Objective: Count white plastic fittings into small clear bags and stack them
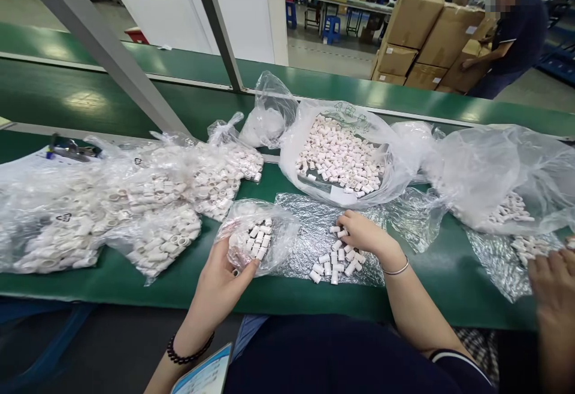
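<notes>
My left hand (227, 274) grips a small clear plastic bag (281, 232) from its near left side, thumb in front. Short white plastic pipe fittings (259, 238) lie inside this bag. To its right, my right hand (359, 230) is closed, with bent fingertips down on a white fitting at the upper edge of a loose pile (336, 262). That pile rests on a crinkled clear plastic sheet (305, 220). My palm and fingers partly hide what is pinched. Just beyond the sheet, a large open plastic bag (291, 142) holds many more fittings.
Filled clear bags (157, 184) crowd the left of the green worktable (256, 295). Another large bag (494, 166) stands at right, near a co-worker's hands (554, 274). A slanted metal post (103, 47) rises at the back left. Behind the table, a person stands by cardboard boxes (413, 20).
</notes>
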Demonstrator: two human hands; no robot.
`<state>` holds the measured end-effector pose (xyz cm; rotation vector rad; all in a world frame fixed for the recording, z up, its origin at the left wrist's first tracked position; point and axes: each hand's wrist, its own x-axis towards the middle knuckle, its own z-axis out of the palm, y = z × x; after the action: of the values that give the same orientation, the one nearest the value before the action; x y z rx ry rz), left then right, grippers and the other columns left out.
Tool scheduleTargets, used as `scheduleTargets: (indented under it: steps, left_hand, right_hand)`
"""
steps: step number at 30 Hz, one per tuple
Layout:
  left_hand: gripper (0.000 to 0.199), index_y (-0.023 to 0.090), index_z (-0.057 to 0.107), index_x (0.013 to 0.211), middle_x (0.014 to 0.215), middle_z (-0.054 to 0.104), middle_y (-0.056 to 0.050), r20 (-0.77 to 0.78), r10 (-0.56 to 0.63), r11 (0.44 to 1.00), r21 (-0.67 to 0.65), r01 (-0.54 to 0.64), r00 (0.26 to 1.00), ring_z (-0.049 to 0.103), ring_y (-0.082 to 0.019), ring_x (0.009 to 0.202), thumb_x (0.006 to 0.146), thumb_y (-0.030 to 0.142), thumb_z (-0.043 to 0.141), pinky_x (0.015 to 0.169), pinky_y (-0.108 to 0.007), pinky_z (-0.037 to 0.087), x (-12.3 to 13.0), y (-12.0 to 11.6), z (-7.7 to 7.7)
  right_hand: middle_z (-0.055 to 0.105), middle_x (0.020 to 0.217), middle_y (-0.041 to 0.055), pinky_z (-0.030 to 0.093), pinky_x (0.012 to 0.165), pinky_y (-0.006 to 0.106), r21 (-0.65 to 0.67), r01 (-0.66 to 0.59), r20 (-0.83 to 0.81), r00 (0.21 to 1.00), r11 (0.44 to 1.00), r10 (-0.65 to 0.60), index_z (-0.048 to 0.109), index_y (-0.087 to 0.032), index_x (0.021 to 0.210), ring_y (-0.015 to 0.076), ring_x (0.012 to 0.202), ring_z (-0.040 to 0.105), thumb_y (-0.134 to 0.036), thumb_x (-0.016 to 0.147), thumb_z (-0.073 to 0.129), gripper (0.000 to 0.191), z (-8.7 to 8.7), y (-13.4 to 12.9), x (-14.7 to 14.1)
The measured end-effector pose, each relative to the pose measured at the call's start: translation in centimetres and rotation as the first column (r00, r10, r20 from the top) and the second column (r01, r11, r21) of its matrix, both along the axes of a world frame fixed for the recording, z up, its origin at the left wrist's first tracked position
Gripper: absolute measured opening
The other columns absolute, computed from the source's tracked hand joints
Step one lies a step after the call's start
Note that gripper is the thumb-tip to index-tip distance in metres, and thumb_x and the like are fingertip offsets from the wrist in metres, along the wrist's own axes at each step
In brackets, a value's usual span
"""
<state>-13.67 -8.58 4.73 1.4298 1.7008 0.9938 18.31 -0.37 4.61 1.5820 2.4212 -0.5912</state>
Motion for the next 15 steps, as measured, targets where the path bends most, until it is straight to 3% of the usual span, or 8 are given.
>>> scheduleTargets:
  steps: [3,9,15]
  left_hand:
    - [0.073,0.022,0.043,0.145,0.135,0.059,-0.013,0.021,-0.019,1.000,-0.001,0.019,1.000,0.060,-0.033,0.122,0.080,0.044,0.067,0.090,-0.039,0.058,0.0,-0.1,0.0]
    - [0.077,0.022,0.042,0.147,0.135,0.060,-0.014,0.018,-0.008,0.999,-0.036,0.008,1.000,0.062,-0.034,0.120,0.078,0.041,0.070,0.086,-0.039,0.059,-0.2,-0.1,-0.1]
    - [0.076,0.021,0.042,0.147,0.137,0.059,-0.015,0.034,-0.026,0.997,0.067,0.024,0.999,0.064,-0.032,0.120,0.080,0.045,0.068,0.086,-0.035,0.060,-0.4,0.2,-1.5]
  right_hand:
    - [0.059,0.110,0.0121,0.045,0.086,0.033,0.016,0.026,-0.027,0.999,1.000,-0.026,0.063,-0.013,0.110,0.0246,0.103,0.058,-0.006,0.088,0.056,0.023,-0.4,0.3,0.0]
    - [0.061,0.105,0.0109,0.045,0.082,0.031,0.035,0.056,-0.049,0.997,0.998,-0.054,0.064,-0.013,0.101,0.0226,0.096,0.060,-0.005,0.089,0.057,0.016,-0.8,0.3,-0.2]
    - [0.064,0.106,0.0100,0.047,0.080,0.030,0.064,0.091,-0.129,0.988,0.994,-0.082,0.065,-0.014,0.102,0.0204,0.094,0.063,-0.012,0.092,0.061,0.011,1.5,-0.2,-0.6]
